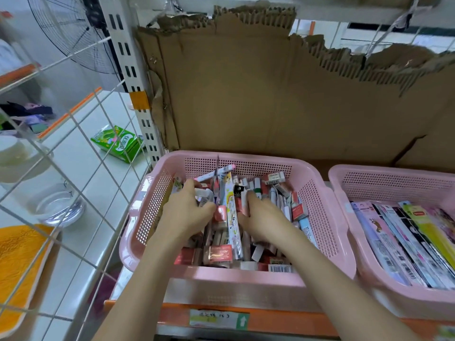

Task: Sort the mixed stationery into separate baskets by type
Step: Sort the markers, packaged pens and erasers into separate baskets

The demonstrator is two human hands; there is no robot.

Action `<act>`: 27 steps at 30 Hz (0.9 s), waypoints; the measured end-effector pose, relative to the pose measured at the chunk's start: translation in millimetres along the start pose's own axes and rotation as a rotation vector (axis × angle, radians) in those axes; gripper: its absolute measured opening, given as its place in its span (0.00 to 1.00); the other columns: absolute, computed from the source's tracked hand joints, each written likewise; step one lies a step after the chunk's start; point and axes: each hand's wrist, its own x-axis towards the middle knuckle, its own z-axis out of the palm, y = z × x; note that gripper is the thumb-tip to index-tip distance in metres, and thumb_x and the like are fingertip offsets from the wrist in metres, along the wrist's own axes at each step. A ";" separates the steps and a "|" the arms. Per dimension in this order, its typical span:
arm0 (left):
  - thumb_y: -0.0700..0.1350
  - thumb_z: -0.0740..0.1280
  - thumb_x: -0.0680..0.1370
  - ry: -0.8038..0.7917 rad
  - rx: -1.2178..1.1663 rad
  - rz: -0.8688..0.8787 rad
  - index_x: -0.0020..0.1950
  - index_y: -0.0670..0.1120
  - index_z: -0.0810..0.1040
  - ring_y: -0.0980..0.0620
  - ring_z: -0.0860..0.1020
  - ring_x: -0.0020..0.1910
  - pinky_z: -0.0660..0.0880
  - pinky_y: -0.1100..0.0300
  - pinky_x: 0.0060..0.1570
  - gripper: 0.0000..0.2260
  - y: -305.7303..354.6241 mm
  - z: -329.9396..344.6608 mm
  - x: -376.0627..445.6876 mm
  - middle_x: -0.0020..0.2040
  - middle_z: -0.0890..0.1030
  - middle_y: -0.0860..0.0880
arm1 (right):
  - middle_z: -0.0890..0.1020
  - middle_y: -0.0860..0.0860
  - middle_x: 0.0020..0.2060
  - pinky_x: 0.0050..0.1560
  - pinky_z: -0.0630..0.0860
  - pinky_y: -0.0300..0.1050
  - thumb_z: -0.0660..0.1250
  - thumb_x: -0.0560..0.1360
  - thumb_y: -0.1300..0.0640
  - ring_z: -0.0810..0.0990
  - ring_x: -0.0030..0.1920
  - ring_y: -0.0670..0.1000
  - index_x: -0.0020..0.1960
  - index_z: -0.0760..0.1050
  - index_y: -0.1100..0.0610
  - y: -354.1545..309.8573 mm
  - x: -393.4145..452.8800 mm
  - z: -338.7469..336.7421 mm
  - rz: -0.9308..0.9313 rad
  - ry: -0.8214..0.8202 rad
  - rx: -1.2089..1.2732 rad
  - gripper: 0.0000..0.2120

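A pink perforated basket point(320, 217) on the shelf holds a heap of mixed stationery point(278, 195): small red and white boxes, markers and long flat packs. Both my hands are inside it. My left hand point(187, 212) is closed around a bundle of pens and slim packs point(216, 178) that stick up toward the back wall. My right hand point(261, 217) rests palm down on the pile, fingers curled over small boxes; what it grips is hidden. A second pink basket point(344, 193) on the right holds several long flat packs point(403, 242) laid side by side.
Torn brown cardboard point(270, 94) lines the back of the shelf. A white wire grid point(81, 153) closes the left side; behind it lie a green box point(118, 143), a glass bowl point(59, 207) and an orange tray point(17, 262). An orange shelf edge point(283, 321) runs below the baskets.
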 end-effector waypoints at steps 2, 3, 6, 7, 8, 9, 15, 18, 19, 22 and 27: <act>0.46 0.65 0.74 0.038 -0.033 -0.009 0.52 0.50 0.69 0.51 0.75 0.36 0.68 0.59 0.32 0.09 -0.4 -2.3 0.2 0.37 0.76 0.52 | 0.73 0.53 0.44 0.36 0.70 0.45 0.59 0.79 0.53 0.75 0.45 0.57 0.59 0.63 0.58 4.4 1.0 -0.5 0.033 0.032 0.101 0.12; 0.46 0.65 0.74 0.039 -0.020 -0.014 0.51 0.50 0.69 0.52 0.74 0.36 0.66 0.58 0.32 0.08 -0.8 -3.0 -0.1 0.38 0.76 0.53 | 0.72 0.52 0.40 0.33 0.69 0.45 0.59 0.79 0.53 0.75 0.42 0.55 0.57 0.62 0.58 6.4 0.9 -1.0 0.061 0.041 0.144 0.12; 0.48 0.62 0.76 -0.057 0.131 -0.052 0.48 0.47 0.70 0.55 0.71 0.34 0.64 0.60 0.30 0.06 -2.8 -0.9 -1.2 0.36 0.73 0.53 | 0.75 0.54 0.42 0.33 0.67 0.44 0.60 0.79 0.51 0.77 0.41 0.54 0.60 0.62 0.61 12.1 1.5 -4.6 0.106 0.050 0.211 0.17; 0.48 0.61 0.76 -0.103 0.200 -0.061 0.47 0.46 0.69 0.56 0.70 0.33 0.64 0.61 0.29 0.06 -2.4 0.6 -1.7 0.35 0.73 0.53 | 0.75 0.54 0.43 0.32 0.66 0.44 0.59 0.79 0.50 0.76 0.40 0.53 0.60 0.62 0.61 13.0 0.8 -7.1 0.114 0.063 0.224 0.17; 0.49 0.61 0.77 -0.138 0.259 -0.062 0.47 0.46 0.69 0.56 0.70 0.33 0.65 0.61 0.29 0.07 -1.9 2.1 -2.0 0.35 0.72 0.52 | 0.74 0.54 0.42 0.31 0.65 0.44 0.59 0.80 0.50 0.75 0.38 0.51 0.61 0.62 0.61 13.2 -0.8 -9.7 0.122 0.070 0.238 0.17; 0.50 0.61 0.77 -0.156 0.302 -0.058 0.48 0.45 0.70 0.55 0.71 0.34 0.68 0.60 0.31 0.08 -0.8 3.0 -2.1 0.35 0.73 0.51 | 0.74 0.53 0.41 0.29 0.64 0.44 0.58 0.80 0.50 0.74 0.36 0.49 0.61 0.61 0.61 12.8 -2.3 -11.3 0.124 0.075 0.248 0.18; 0.51 0.60 0.77 -0.166 0.375 -0.024 0.60 0.45 0.67 0.48 0.74 0.48 0.72 0.56 0.45 0.14 0.8 5.3 -1.0 0.53 0.76 0.47 | 0.69 0.51 0.37 0.25 0.63 0.39 0.56 0.81 0.55 0.70 0.30 0.47 0.68 0.52 0.60 -2.4 -15.6 2.4 0.078 0.003 0.271 0.20; 0.52 0.59 0.78 -0.187 0.423 0.000 0.60 0.44 0.67 0.45 0.74 0.52 0.71 0.54 0.47 0.16 3.1 7.0 0.3 0.57 0.71 0.45 | 0.74 0.51 0.41 0.26 0.66 0.40 0.59 0.79 0.55 0.73 0.33 0.47 0.64 0.58 0.58 -6.1 -14.6 2.3 0.091 0.143 0.385 0.17; 0.52 0.59 0.78 -0.181 0.421 0.012 0.58 0.44 0.68 0.46 0.74 0.49 0.70 0.55 0.45 0.14 4.1 6.0 0.6 0.56 0.71 0.45 | 0.75 0.51 0.41 0.28 0.69 0.41 0.60 0.78 0.55 0.75 0.34 0.47 0.60 0.60 0.56 -5.1 -14.1 -1.2 0.097 0.237 0.420 0.14; 0.50 0.60 0.77 -0.128 0.353 0.039 0.46 0.45 0.68 0.48 0.72 0.41 0.68 0.58 0.37 0.08 3.0 1.8 1.2 0.45 0.74 0.47 | 0.75 0.47 0.37 0.29 0.70 0.41 0.63 0.77 0.51 0.75 0.35 0.46 0.52 0.65 0.55 1.3 -11.5 -16.6 0.062 0.462 0.381 0.10; 0.48 0.61 0.77 -0.022 0.036 0.015 0.38 0.44 0.68 0.49 0.73 0.31 0.75 0.54 0.34 0.11 -0.4 -4.7 -2.3 0.32 0.74 0.48 | 0.78 0.49 0.37 0.34 0.70 0.42 0.62 0.76 0.42 0.78 0.38 0.49 0.47 0.70 0.59 7.4 -9.4 -24.2 0.068 0.441 0.280 0.18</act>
